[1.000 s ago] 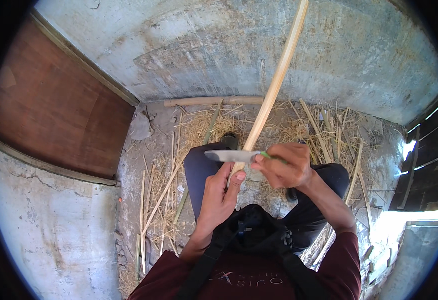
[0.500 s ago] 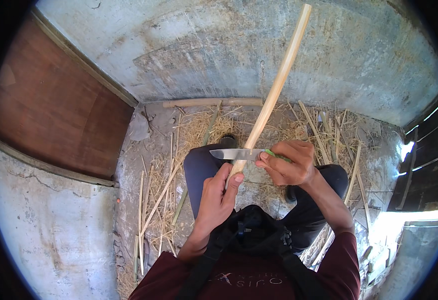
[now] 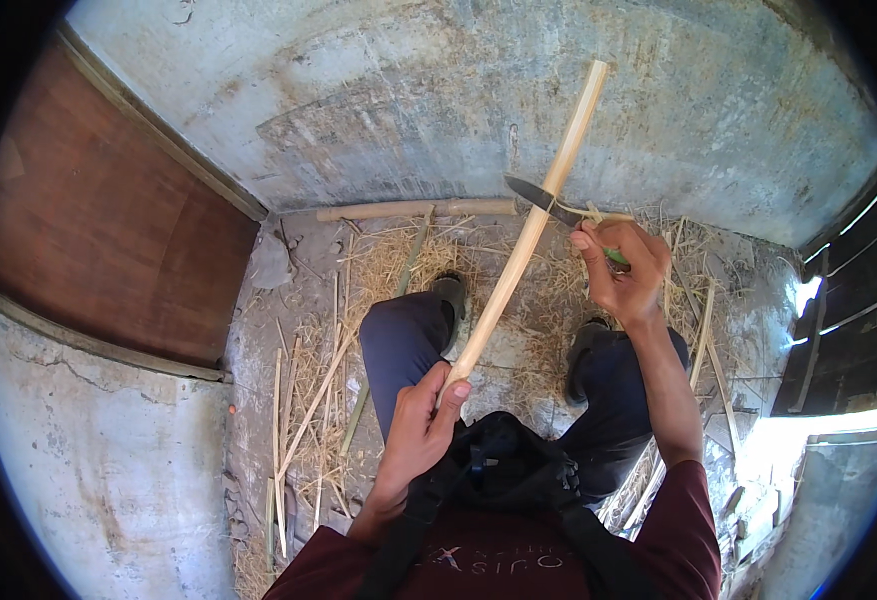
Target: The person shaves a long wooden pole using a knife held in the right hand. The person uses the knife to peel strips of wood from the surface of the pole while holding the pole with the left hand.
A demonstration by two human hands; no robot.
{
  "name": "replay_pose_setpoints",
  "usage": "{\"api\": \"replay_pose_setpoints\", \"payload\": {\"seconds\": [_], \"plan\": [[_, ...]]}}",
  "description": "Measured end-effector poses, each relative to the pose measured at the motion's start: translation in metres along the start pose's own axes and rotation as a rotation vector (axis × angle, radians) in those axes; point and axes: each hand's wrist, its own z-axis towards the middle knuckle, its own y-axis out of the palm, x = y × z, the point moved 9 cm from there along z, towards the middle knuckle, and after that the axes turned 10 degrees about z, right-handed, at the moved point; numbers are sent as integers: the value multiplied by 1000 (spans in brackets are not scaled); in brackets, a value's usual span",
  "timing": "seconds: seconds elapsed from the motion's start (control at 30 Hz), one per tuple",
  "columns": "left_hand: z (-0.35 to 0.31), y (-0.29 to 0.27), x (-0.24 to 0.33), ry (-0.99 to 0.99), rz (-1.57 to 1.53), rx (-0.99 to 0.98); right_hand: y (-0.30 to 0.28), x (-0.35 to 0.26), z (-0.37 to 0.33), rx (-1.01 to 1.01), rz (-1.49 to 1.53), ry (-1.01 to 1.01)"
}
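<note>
A long pale strip of split bamboo slants up and away from my lap toward the far wall. Its near end is gripped by my left hand, thumb along the top. My right hand is closed round the green handle of a knife, mostly hidden by the fingers. The dark blade lies across the strip, well beyond my left hand, touching it. A thin curled shaving stands beside the blade, near my right fingers.
Straw-like shavings and several thin bamboo strips litter the floor. A bamboo pole lies along the foot of the stained far wall. A brown door panel is at the left, and dark slats are at the right.
The knife has moved away along the strip, its blade now angled, and a shaving has appeared. My left hand has drawn the strip slightly nearer and lower.
</note>
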Motion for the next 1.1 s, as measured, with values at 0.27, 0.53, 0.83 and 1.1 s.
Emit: {"api": "replay_pose_setpoints", "payload": {"seconds": [0.27, 0.53, 0.83, 1.1], "plan": [[-5, -2, 0, 18, 0, 10, 6, -1, -1, -84, 82, -5], [-19, -6, -3, -7, 34, -16, -13, 22, 10, -31, 61, 25], [-34, -14, -14, -61, -4, -27, -29, 47, 14, 16, -53, 109], [-49, -21, -31, -126, 6, -54, -27, 64, 13, 45, -66, 86]]}}
